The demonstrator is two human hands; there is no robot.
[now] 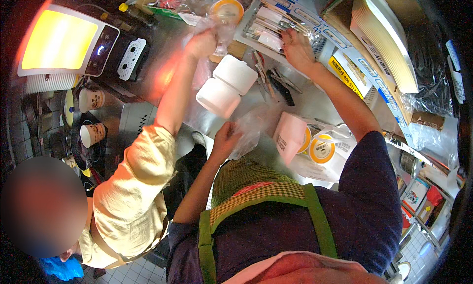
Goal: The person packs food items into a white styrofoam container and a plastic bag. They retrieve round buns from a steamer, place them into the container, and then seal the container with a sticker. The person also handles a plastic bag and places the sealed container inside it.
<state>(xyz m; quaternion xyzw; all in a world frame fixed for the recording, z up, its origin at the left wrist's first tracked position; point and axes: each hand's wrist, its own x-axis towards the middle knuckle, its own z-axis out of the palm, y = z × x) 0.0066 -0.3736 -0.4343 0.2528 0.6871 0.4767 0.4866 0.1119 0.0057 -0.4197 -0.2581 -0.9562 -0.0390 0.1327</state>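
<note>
My left hand [224, 140] grips a thin clear plastic bag [248, 133] in front of my apron. My right hand [298, 50] reaches into a white plastic basket [242, 31] of wrapped chopsticks and small packets [269, 22]; its fingertips are over them, and whether they pinch one is unclear. Between my hands, an open white clamshell takeout box [218, 96] lies on the steel counter [314, 99]. Close to my right forearm, a white plastic bag [336, 167] holds lidded cups with orange rims [322, 150] and a pale paper bag [290, 138].
A co-worker's hand [201, 43] holds clear plastic beside a lidded tub [226, 11]. Scissors [258, 64] and a black-handled tool [282, 88] lie beyond the clamshell. Paper cups [92, 135] stand left, below a glowing appliance [59, 40]. Stacked paper containers [384, 43] stand right.
</note>
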